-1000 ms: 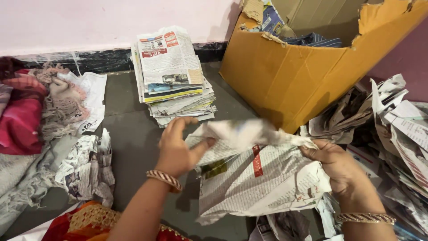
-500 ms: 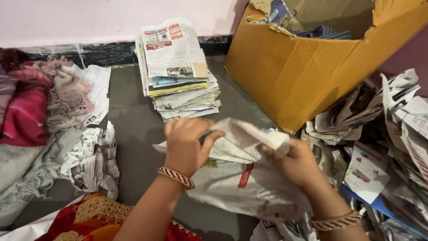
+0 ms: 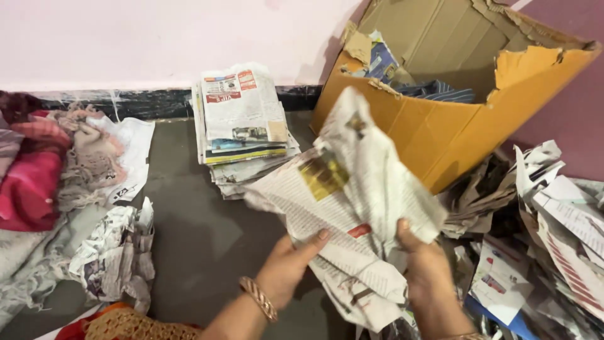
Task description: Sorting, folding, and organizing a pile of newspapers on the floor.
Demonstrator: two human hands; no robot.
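Floor: dark grey surface [image 3: 201, 233] running back to a pale pink wall [image 3: 157, 38] with a dark skirting band
Held item: crumpled newspaper sheet [image 3: 352, 208], lifted clear of the floor, centre-right of the view
Left hand [image 3: 286, 267]: closed on the lower left edge of the newspaper sheet, thumb laid over the paper
Right hand [image 3: 425, 264]: pinching the lower right part of the sheet, thumb on top
Orientation: the sheet rises up and away from both hands, long axis roughly upright, top edge in front of the torn cardboard box [image 3: 465, 119]; both hands about equally close to it
Surroundings: stack of flat newspapers [image 3: 242, 129] by the wall; crumpled paper wad [image 3: 116, 252] at left; pile of cloth [image 3: 44, 170] far left; loose heap of papers [image 3: 541, 233] at right
Hidden: fingers behind the sheet not visible; right wrist cut off by the frame; box contents only partly seen
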